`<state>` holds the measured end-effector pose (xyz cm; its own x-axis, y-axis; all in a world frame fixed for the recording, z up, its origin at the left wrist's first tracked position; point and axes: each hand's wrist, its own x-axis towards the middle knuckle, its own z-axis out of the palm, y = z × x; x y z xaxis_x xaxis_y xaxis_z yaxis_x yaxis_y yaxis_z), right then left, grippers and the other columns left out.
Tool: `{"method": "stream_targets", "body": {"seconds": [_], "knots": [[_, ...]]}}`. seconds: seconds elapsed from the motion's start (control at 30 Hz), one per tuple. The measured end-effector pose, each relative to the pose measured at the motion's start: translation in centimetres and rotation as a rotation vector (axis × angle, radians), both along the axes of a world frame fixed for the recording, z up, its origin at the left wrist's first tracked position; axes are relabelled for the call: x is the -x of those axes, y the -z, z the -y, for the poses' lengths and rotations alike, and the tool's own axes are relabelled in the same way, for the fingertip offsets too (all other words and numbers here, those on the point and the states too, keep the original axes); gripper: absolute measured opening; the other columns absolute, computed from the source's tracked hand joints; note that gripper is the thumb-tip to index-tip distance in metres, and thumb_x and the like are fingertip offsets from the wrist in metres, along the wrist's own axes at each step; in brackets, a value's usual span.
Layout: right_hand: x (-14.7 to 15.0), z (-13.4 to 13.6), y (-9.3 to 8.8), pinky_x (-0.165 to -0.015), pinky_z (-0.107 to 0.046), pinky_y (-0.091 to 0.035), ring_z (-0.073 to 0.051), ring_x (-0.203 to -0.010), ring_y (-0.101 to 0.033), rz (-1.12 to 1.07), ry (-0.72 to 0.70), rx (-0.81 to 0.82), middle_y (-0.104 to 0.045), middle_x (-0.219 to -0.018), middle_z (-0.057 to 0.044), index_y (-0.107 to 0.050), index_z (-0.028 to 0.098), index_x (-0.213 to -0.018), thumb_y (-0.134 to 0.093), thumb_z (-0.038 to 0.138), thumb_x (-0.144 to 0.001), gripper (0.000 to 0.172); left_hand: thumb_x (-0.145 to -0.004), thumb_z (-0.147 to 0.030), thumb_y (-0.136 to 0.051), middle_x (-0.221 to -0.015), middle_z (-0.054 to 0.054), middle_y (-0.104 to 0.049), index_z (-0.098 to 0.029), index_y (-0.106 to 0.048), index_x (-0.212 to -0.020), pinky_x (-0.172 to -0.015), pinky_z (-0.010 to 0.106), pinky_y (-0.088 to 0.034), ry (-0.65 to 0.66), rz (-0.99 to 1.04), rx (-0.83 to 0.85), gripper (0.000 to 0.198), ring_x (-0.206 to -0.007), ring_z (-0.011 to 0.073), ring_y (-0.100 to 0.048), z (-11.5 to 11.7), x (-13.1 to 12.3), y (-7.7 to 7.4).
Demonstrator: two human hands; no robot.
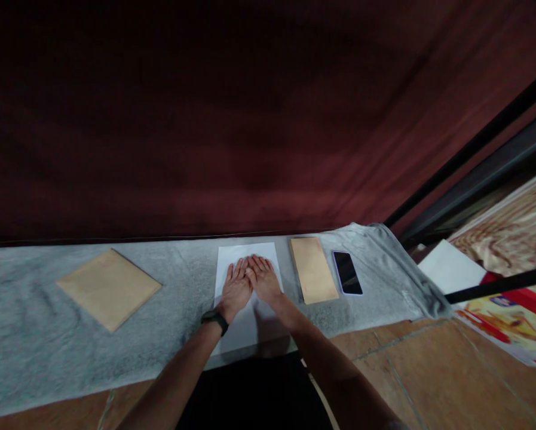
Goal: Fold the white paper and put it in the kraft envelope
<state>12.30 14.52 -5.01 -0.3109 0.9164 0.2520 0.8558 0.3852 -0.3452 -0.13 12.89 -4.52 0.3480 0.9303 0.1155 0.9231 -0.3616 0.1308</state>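
A white sheet of paper (232,254) lies on a grey cloth (39,334) spread along the floor. My left hand (235,291) rests flat on the sheet, fingers stretched out, a dark band on its wrist. My right hand (264,278) lies flat beside it on the same sheet, fingertips touching the left hand's. Both hands hold nothing. A narrow brown envelope (313,269) lies just right of the sheet. A larger brown envelope (109,288) lies far to the left on the cloth.
A black phone (347,272) lies face up right of the narrow envelope. A dark red curtain (232,119) hangs behind the cloth. Brown floor tiles (429,376) show in front. White paper (451,267) and a colourful printed sheet (514,322) lie at right, under dark bars.
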Motion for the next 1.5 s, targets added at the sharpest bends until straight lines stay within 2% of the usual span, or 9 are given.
{"method": "stream_targets", "body": {"seconds": [0.2, 0.47, 0.67, 0.77, 0.93, 1.07, 1.2, 1.37, 1.5], "knots": [[-1.3, -3.1, 0.9, -0.122, -0.045, -0.027, -0.024, -0.147, -0.038, 0.073, 0.102, -0.001, -0.043, -0.158, -0.009, -0.046, 0.021, -0.15, -0.035, 0.039, -0.107, 0.048, -0.102, -0.033, -0.025, -0.16, 0.015, -0.039, -0.008, -0.039, -0.153, -0.125, 0.047, -0.021, -0.08, 0.039, -0.037, 0.059, -0.152, 0.0254, -0.028, -2.4, 2.1, 1.1], [-1.0, -4.3, 1.4, -0.121, -0.05, -0.028, -0.029, -0.145, -0.041, 0.051, 0.35, -0.045, -0.043, -0.154, -0.023, -0.039, 0.003, -0.152, -0.037, 0.035, -0.106, 0.057, -0.101, -0.039, -0.024, -0.155, 0.025, -0.042, 0.002, -0.041, -0.149, -0.123, 0.053, -0.022, -0.27, 0.101, -0.143, 0.066, -0.15, 0.0328, -0.032, -5.1, 4.0, 1.1], [-0.7, -3.7, 1.4, -0.121, -0.051, -0.029, -0.027, -0.146, -0.04, 0.05, 0.206, -0.063, -0.042, -0.157, -0.015, -0.043, 0.012, -0.151, -0.038, 0.028, -0.105, 0.05, -0.101, -0.035, -0.027, -0.158, 0.01, -0.043, -0.019, -0.046, -0.151, -0.121, 0.054, -0.026, -0.103, 0.129, -0.077, 0.056, -0.152, 0.0283, -0.029, -4.3, 1.2, 1.1], [-0.9, -3.0, 1.5, -0.121, -0.047, -0.03, -0.024, -0.147, -0.038, 0.082, 0.113, -0.052, -0.042, -0.158, -0.013, -0.046, 0.014, -0.15, -0.04, 0.029, -0.105, 0.048, -0.101, -0.035, -0.027, -0.158, 0.011, -0.043, -0.018, -0.045, -0.151, -0.122, 0.053, -0.025, -0.08, 0.121, -0.064, 0.056, -0.151, 0.0275, -0.03, -3.9, 1.1, 1.3], [-2.0, -2.3, 1.1, -0.121, -0.045, -0.03, -0.025, -0.149, -0.036, 0.099, 0.199, -0.028, -0.042, -0.157, -0.017, -0.041, 0.008, -0.152, -0.042, 0.034, -0.105, 0.054, -0.102, -0.04, -0.025, -0.158, 0.014, -0.042, -0.011, -0.041, -0.153, -0.124, 0.049, -0.023, -0.131, 0.09, -0.097, 0.06, -0.15, 0.0266, -0.032, -2.9, 3.4, 1.4], [-3.0, -0.2, 0.5, -0.121, -0.048, -0.03, -0.028, -0.148, -0.037, 0.088, 0.231, -0.04, -0.04, -0.157, -0.019, -0.039, 0.006, -0.152, -0.039, 0.034, -0.105, 0.055, -0.102, -0.042, -0.025, -0.158, 0.015, -0.042, -0.01, -0.041, -0.153, -0.123, 0.05, -0.024, -0.182, 0.085, -0.09, 0.062, -0.15, 0.0287, -0.031, -1.1, 6.3, 1.2], [-3.1, 5.3, 0.6, -0.121, -0.051, -0.029, -0.027, -0.149, -0.034, 0.078, 0.141, -0.061, -0.036, -0.161, -0.014, -0.032, 0.013, -0.157, -0.038, 0.032, -0.105, 0.056, -0.102, -0.041, -0.025, -0.16, 0.015, -0.038, -0.01, -0.036, -0.155, -0.123, 0.053, -0.024, -0.202, 0.104, -0.129, 0.062, -0.152, 0.03, -0.028, 3.2, 7.2, 0.5], [-3.0, 12.6, 1.4, -0.119, -0.046, -0.035, -0.027, -0.147, -0.038, 0.082, 0.031, -0.112, -0.04, -0.159, -0.014, -0.036, 0.012, -0.156, -0.043, 0.037, -0.103, 0.059, -0.103, -0.038, -0.032, -0.161, 0.007, -0.039, -0.02, -0.037, -0.156, -0.123, 0.045, -0.03, 0.116, 0.085, -0.094, 0.056, -0.149, 0.0233, -0.034, 10.3, 4.3, -0.1], [-4.5, 14.8, 1.6, -0.118, -0.046, -0.036, -0.029, -0.145, -0.041, 0.101, 0.093, -0.14, -0.042, -0.158, -0.017, -0.035, 0.01, -0.156, -0.045, 0.04, -0.103, 0.062, -0.101, -0.048, -0.039, -0.159, 0.009, -0.041, -0.021, -0.042, -0.153, -0.121, 0.047, -0.033, 0.132, 0.041, -0.115, 0.058, -0.147, 0.0261, -0.039, 13.4, 4.1, 0.4]]}}
